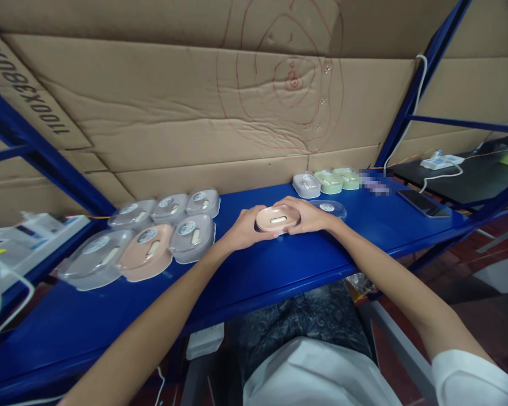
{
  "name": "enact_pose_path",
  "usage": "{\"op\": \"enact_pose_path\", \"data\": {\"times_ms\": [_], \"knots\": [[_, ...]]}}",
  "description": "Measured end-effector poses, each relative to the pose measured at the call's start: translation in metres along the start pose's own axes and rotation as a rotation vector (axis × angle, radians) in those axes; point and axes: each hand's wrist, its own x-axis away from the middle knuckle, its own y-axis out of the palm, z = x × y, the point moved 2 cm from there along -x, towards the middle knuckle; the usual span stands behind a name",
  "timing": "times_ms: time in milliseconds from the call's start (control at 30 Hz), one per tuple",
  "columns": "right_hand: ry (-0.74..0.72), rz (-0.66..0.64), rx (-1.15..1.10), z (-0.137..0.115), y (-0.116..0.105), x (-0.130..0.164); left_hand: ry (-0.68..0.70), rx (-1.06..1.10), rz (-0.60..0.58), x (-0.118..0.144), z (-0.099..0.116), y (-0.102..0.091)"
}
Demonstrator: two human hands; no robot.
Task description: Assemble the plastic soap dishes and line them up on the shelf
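Note:
Between my two hands, over the middle of the blue shelf (254,270), is a pink oval lidded box (278,219) with a pale tab on top. My left hand (248,230) wraps its left end, and my right hand (307,216) grips its right end. Just behind my right hand a clear oval lid (332,209) with a round white label lies on the shelf, partly hidden by that hand. To my left stand several similar boxes under clear covers, among them a pink box (147,251) and a grey box (192,238) nearest my left hand.
At the back right are a grey box (306,185) and two green boxes (330,181). A phone (423,203) lies farther right. White power strips (442,162) with cables sit on the right, others at far left. Cardboard (173,96) walls the back; blue posts frame both sides.

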Motion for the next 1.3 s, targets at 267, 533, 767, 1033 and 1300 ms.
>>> {"op": "enact_pose_path", "data": {"times_ms": [267,533,767,1033,1300], "knots": [[0.022,-0.014,0.066,-0.001,-0.002,0.001,0.005,0.003,-0.001,0.000,0.001,-0.001],[0.112,0.098,0.283,-0.007,-0.052,0.026,0.009,-0.014,-0.020,0.001,0.006,-0.003],[0.252,0.040,0.474,0.008,-0.074,0.073,0.004,-0.021,-0.032,0.001,0.005,-0.002],[0.278,-0.020,0.451,0.028,-0.065,0.090,0.030,-0.023,-0.054,0.001,-0.001,0.001],[0.266,0.176,0.439,0.017,-0.070,0.081,0.023,0.011,-0.026,0.002,0.001,0.005]]}}
